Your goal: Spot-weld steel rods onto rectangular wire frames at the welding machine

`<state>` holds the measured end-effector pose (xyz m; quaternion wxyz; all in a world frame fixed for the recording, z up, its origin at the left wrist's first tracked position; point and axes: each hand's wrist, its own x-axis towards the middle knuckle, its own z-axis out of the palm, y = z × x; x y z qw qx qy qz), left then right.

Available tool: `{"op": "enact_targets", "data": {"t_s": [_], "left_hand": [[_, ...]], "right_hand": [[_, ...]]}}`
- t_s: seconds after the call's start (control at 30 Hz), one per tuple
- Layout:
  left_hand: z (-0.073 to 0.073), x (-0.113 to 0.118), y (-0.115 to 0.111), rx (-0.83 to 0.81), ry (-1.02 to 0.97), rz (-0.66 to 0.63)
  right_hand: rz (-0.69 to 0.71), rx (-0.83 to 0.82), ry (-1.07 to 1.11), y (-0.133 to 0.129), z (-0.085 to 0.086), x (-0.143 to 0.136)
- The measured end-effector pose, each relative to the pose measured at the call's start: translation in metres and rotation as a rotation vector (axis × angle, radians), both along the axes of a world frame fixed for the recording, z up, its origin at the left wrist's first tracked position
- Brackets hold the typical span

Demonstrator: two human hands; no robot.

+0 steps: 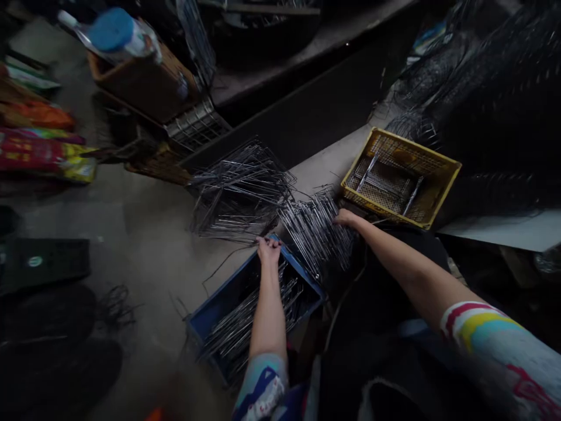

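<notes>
My left hand [269,250] is closed at the upper corner of a blue crate [221,303], beside the loose wire frames [243,181]. What its curled fingers grip is too dark and small to make out. More bent wire pieces [239,316] lie inside the blue crate, partly under my left forearm. Against the right side of a dense bundle of shiny bent metal wires [309,228], my right hand [345,217] is closed, its fingertips partly hidden. This bundle lies between my two hands, with the tangled frames to its left.
A yellow plastic crate [456,169] holding a few metal pieces stands right of the bundle. Dark wire mesh [438,70] is heaped behind it. A brown box [140,88] with a blue-lidded container [111,29] stands upper left, and colourful bags [39,149] lie at far left.
</notes>
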<state>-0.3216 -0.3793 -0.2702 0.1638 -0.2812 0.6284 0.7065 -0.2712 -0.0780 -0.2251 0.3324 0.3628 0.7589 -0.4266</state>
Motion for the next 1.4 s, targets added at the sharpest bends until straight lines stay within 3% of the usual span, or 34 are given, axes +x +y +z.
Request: {"op": "enact_targets", "data": {"t_s": [0.13,0.27,0.37,0.47,0.57,0.63,0.77,0.97,1.2,1.4], "left_hand": [[-0.002,-0.055,0.017,-0.039,0.006,0.066],[0.017,-0.092,0.027,-0.057,0.080,0.081],[0.035,-0.080,0.034,-0.043,0.152,0.025],[0.047,-0.040,0.052,-0.026,0.207,-0.076],[0.058,-0.005,0.074,-0.018,0.250,-0.192],[0.066,0.006,0.083,-0.027,0.289,-0.264],[0.072,0.008,0.091,-0.098,0.330,-0.472],[0.057,0.004,0.111,-0.317,0.367,-0.754],[0.055,-0.014,0.136,-0.590,0.407,-0.855],[0.066,-0.004,0.136,-0.518,0.476,-0.918]], "right_hand": [[-0.154,-0.100,-0.004,-0.003,0.003,0.003],[-0.258,-0.193,0.077,-0.004,0.016,-0.012],[-0.277,-0.272,0.155,-0.008,0.037,-0.031],[-0.240,-0.356,0.272,-0.031,0.066,-0.045],[-0.183,-0.422,0.365,-0.063,0.093,-0.040],[-0.139,-0.443,0.413,-0.078,0.101,-0.030],[-0.092,-0.377,0.462,-0.077,0.094,-0.016],[-0.006,-0.291,0.513,-0.058,0.082,-0.009],[0.003,-0.303,0.582,-0.054,0.101,0.018],[-0.086,-0.503,0.529,-0.040,0.117,0.016]]}}
